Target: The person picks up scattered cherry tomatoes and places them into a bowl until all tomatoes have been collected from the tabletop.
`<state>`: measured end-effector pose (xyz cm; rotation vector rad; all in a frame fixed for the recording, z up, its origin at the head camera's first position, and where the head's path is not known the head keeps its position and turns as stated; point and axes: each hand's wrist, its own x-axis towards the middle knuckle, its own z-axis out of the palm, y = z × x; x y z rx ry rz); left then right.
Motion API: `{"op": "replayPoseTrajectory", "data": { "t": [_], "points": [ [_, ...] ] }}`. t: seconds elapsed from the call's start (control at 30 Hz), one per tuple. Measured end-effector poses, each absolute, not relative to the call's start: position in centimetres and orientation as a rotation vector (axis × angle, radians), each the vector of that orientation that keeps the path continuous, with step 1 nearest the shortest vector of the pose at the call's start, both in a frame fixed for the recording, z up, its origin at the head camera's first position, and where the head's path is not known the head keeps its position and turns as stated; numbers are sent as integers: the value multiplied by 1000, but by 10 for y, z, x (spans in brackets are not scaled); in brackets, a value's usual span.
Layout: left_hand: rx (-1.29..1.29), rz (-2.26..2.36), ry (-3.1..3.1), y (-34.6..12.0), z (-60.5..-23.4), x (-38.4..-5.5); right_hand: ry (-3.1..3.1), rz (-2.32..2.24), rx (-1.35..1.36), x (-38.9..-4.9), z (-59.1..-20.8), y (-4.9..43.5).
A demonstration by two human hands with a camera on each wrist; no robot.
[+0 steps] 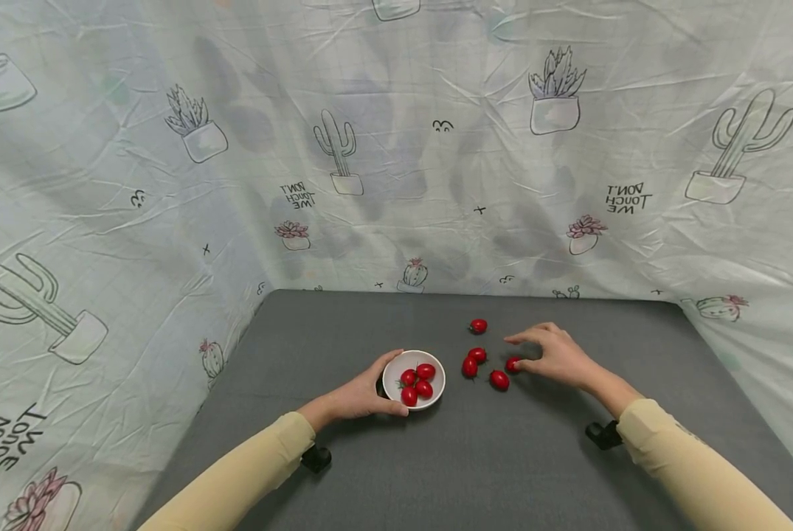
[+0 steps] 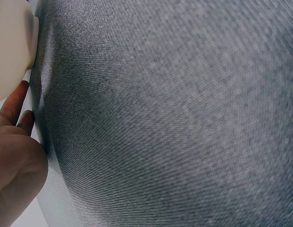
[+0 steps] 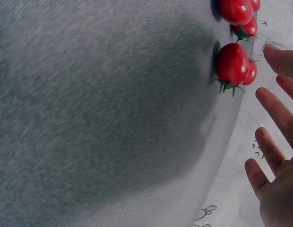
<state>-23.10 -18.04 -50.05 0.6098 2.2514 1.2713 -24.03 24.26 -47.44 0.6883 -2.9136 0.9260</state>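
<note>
My left hand (image 1: 363,391) holds a small white bowl (image 1: 439,392) by its side, the thumb at the near rim and the fingers round the far side. Inside the bowl lie several red cherry tomatoes (image 1: 426,372). The left wrist view shows the bowl's pale outer wall (image 2: 9,47) beside the fingertips. My right hand (image 1: 558,358) hovers with spread fingers over the table, holding nothing. Closest to its thumb is a cherry tomato (image 1: 513,364), partly hidden by it in the head view. In the right wrist view a tomato (image 3: 232,64) with a green calyx shows left of the fingers.
Between the bowl and my right hand lie more loose cherry tomatoes, one nearer me (image 1: 499,380), a touching pair (image 1: 470,366) and one farther back (image 1: 479,326). The dark grey table (image 1: 343,317) ends at a cactus-print curtain (image 1: 396,169) behind and at both sides.
</note>
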Motion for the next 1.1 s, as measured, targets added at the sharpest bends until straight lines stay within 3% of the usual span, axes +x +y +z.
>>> {"op": "replayPoseTrajectory", "data": {
  "t": [1.1],
  "points": [
    [584,1264,2266,-178,-499,-229,-2971,835,752,-245,-497,248]
  ]
}}
